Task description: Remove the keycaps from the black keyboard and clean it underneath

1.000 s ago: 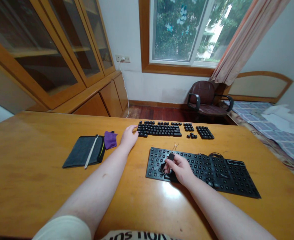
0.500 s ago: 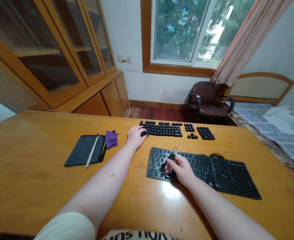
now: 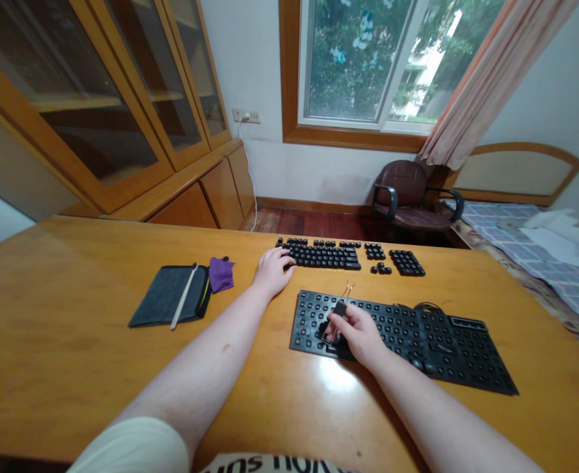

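Note:
My left hand [image 3: 275, 272] is at the left end of the rows of loose black keycaps [image 3: 326, 255], its bent fingers closed around a keycap [image 3: 290, 265] at the near corner. My right hand [image 3: 361, 334] grips a wire keycap puller [image 3: 339, 309] by its black middle; thin wire prongs stick out beyond the fingers. That hand is over the left part of a black keyboard base [image 3: 447, 351], whose bare switches show in rows. A small dark patch beneath my right fingers is partly hidden, and I cannot make out what it is.
On the left of the wooden desk [image 3: 72, 341] lie a dark zip pouch [image 3: 163, 295], a pale stick-like tool [image 3: 185, 295] and a purple cloth [image 3: 221, 274]. Separate keycap groups, including a number-pad block [image 3: 407, 263], sit near the far edge. A coiled cable [image 3: 428, 307] is behind the keyboard base.
My left hand has shifted slightly to the right and toward me along with the keycap at its fingertips. My right hand holds the puller in nearly the same place.

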The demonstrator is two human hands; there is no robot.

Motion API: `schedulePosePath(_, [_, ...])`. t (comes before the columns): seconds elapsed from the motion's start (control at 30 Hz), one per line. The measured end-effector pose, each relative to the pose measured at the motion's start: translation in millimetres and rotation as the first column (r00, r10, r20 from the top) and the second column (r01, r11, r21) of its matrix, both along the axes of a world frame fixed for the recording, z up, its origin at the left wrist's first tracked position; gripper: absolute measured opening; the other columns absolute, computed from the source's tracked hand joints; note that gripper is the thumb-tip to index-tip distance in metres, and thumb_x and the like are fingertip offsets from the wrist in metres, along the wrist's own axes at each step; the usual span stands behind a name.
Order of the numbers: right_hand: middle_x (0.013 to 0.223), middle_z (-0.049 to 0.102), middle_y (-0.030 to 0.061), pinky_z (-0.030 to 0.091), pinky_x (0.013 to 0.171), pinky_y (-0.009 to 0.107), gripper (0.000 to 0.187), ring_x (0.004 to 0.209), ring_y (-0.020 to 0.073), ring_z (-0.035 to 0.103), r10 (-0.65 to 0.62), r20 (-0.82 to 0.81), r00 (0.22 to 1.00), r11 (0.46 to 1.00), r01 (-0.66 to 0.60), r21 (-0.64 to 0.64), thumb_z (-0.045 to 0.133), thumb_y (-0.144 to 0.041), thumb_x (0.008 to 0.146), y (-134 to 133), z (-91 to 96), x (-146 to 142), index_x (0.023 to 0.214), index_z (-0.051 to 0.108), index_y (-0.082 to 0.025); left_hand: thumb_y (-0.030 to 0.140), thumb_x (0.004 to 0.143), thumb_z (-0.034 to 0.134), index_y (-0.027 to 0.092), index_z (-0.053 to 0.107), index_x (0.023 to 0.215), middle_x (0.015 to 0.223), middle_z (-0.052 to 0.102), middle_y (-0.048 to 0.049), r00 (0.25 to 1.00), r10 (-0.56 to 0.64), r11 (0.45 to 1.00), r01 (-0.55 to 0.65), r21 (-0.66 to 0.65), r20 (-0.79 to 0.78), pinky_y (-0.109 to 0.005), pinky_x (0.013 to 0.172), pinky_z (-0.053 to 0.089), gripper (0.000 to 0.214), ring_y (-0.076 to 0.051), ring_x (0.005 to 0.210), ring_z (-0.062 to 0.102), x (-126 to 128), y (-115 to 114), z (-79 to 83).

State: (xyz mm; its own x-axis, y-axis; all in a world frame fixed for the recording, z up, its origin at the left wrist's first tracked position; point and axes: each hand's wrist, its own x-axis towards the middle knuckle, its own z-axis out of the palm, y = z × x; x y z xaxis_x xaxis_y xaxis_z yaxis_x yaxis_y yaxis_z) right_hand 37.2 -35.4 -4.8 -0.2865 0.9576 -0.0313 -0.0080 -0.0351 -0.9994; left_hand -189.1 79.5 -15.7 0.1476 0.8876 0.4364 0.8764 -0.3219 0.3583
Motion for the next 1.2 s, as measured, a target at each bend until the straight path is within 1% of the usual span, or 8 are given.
schedulePosePath(0.23, [0.061,0.064,0.001,0.048,0.052,0.026,0.029,0.053,0.0141,0.061,-0.004,0.002,1.0,1.0,0.004,0.019,0.059,-0.047,0.079,-0.9,0.1,0.1,0.077,0.055,-0.018,0.022,0.085,0.047,0.022,0.068,0.094,0.112,0.065,-0.0038,0.998,0.001,0.995,-0.007,0.104,0.058,-0.04,0.104,0.032,0.022,-0.022,0.112,0.052,5.7,-21.4,41.0])
schedulePosePath(0.43, [0.064,0.065,0.0034,0.048,0.053,0.028,0.038,0.053,0.0151,0.06,-0.037,-0.02,0.999,0.996,0.038,0.082,0.05,-0.054,0.082,-2.3,3.5,2.9,0.078,0.06,-0.018,0.025,0.084,0.048,0.02,0.067,0.097,0.102,0.068,-0.0073,0.985,-0.059,0.985,0.032,-0.167,-0.159,-0.038,0.088,0.044,0.023,-0.025,0.095,0.06,20.7,-58.7,89.9])
schedulePosePath(0.53, [0.064,0.063,0.0032,0.048,0.059,0.029,0.035,0.058,0.0158,0.059,-0.185,0.074,0.98,0.961,0.165,0.222,0.05,-0.05,0.084,-0.3,10.5,8.7,0.078,0.063,-0.018,0.033,0.081,0.055,0.019,0.067,0.1,0.11,0.065,-0.0107,0.939,-0.26,0.925,0.175,-0.338,-0.225,-0.041,0.091,0.043,0.026,-0.028,0.103,0.059,34.2,-92.1,80.8])
schedulePosePath(0.63, [0.063,0.061,0.0024,0.048,0.064,0.03,0.028,0.063,0.0173,0.059,-0.266,0.149,0.952,0.925,0.208,0.317,0.055,-0.044,0.083,2.6,15.5,15.9,0.086,0.065,-0.018,0.049,0.075,0.061,0.018,0.046,0.13,0.14,0.041,-0.014,0.897,-0.419,0.863,0.346,-0.368,-0.138,-0.044,0.104,0.032,0.066,-0.031,0.128,0.039,45.1,-125.3,54.5])
schedulePosePath(0.73, [0.065,0.062,0.0014,0.048,0.058,0.029,0.027,0.056,0.0159,0.057,-0.191,0.164,0.968,0.949,0.139,0.282,0.058,-0.042,0.081,4.1,17.4,20.4,0.095,0.061,-0.019,0.057,0.074,0.059,0.017,0.024,0.142,0.149,0.022,-0.0155,0.874,-0.464,0.843,0.385,-0.376,-0.145,-0.046,0.11,0.021,0.086,-0.03,0.138,0.019,50.0,-143.5,27.6])
schedulePosePath(0.9, [0.067,0.063,0.0027,0.046,0.059,0.03,0.019,0.062,0.0178,0.057,-0.071,0.372,0.926,0.931,-0.073,0.358,0.057,-0.039,0.081,3.2,23.0,23.4,0.078,0.061,-0.021,0.048,0.079,0.058,0.017,0.025,0.142,0.149,0.022,-0.0149,0.872,-0.434,0.868,0.337,-0.365,-0.226,-0.044,0.11,0.022,0.077,-0.028,0.138,0.018,48.2,-142.7,1.0])
schedulePosePath(1.03, [0.065,0.061,0.002,0.045,0.061,0.03,0.021,0.062,0.0181,0.057,-0.124,0.365,0.923,0.924,-0.026,0.38,0.053,-0.039,0.084,3.9,25.2,27.0,0.075,0.058,-0.021,0.037,0.083,0.056,0.021,0.026,0.141,0.149,0.024,-0.0108,0.868,-0.429,0.876,0.331,-0.352,-0.251,-0.043,0.11,0.023,0.067,-0.025,0.137,0.021,31.4,-140.2,1.7])
schedulePosePath(1.2, [0.056,0.056,-0.0016,0.043,0.056,0.028,0.026,0.052,0.0153,0.053,-0.27,0.205,0.941,0.929,0.199,0.31,0.055,-0.045,0.082,11.6,16.6,28.9,0.073,0.054,-0.021,0.042,0.079,0.059,0.023,0.037,0.137,0.145,0.034,-0.0117,0.86,-0.448,0.84,0.311,-0.445,-0.244,-0.048,0.108,0.022,0.065,-0.029,0.134,0.03,16.8,-143.2,30.3])
